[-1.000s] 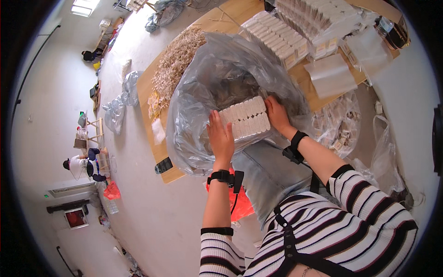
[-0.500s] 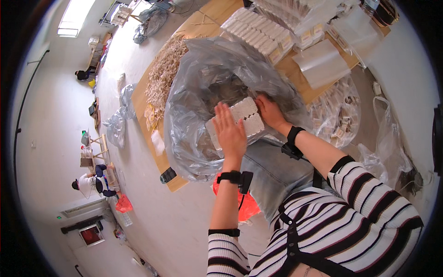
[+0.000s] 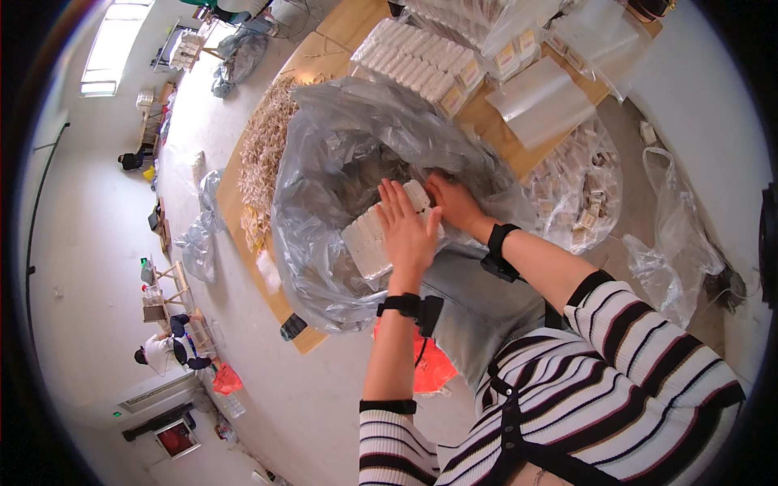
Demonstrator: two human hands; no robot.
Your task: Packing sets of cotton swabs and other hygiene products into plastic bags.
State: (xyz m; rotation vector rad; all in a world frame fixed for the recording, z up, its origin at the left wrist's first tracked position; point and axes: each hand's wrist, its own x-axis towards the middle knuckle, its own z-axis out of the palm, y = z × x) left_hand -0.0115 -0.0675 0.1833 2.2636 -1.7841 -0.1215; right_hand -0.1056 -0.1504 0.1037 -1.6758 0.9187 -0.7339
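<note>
A white ribbed pack [image 3: 369, 245], made of small blocks side by side, lies at the mouth of a big grey plastic bag [image 3: 312, 174], over my lap. My left hand [image 3: 407, 235] rests flat on its top, fingers stretched out and nothing gripped. At the pack's far right end my right hand [image 3: 459, 204] is closed on the edge, its fingertips partly hidden. Dark shadow hides much of the bag's inside.
Similar white packs [image 3: 417, 61] are stacked on the wooden table [image 3: 336, 36], beside clear plastic sheets [image 3: 539, 101]. Thin pale pieces [image 3: 263, 154] are heaped at the table's left. A clear bag of small boxes [image 3: 577, 190] stands right. Another person [image 3: 166, 350] works far left.
The whole scene has shifted slightly left in view. My right hand has come closer to my left hand along the white pack, and the left hand stays flat on it.
</note>
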